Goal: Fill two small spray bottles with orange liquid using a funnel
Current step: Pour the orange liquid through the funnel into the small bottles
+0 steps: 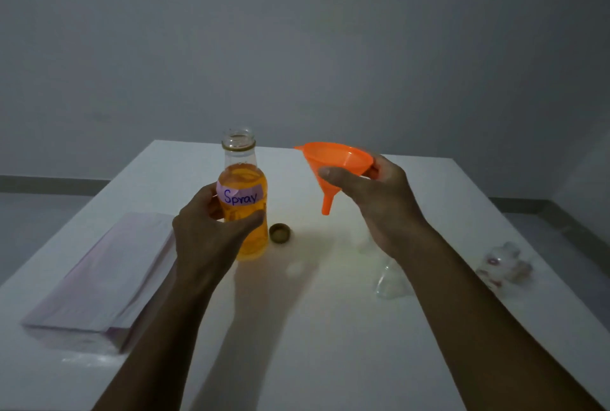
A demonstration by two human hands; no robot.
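Dim table (330,344): left hand (204,235) gripping uncapped orange-liquid bottle (244,176); right hand (383,202) pinching funnel (340,159) rim aloft. Likely next: seating spout in spray bottle (386,285) near right edge.

The left hand (211,229) grips an uncapped glass bottle (244,186) upright, its fingers (211,201) curled beside a label reading "Spray"; orange liquid fills it to the shoulder. Its brown cap (280,233) lies on the white bench (313,328) just right of it. The right hand (373,199) holds an orange funnel (336,163) by its rim above the bench, spout down. A clear small bottle (388,282) shows partly behind the right forearm. A blurred clear item (505,265) lies far right, and a pale flat stack (102,278) on the left.
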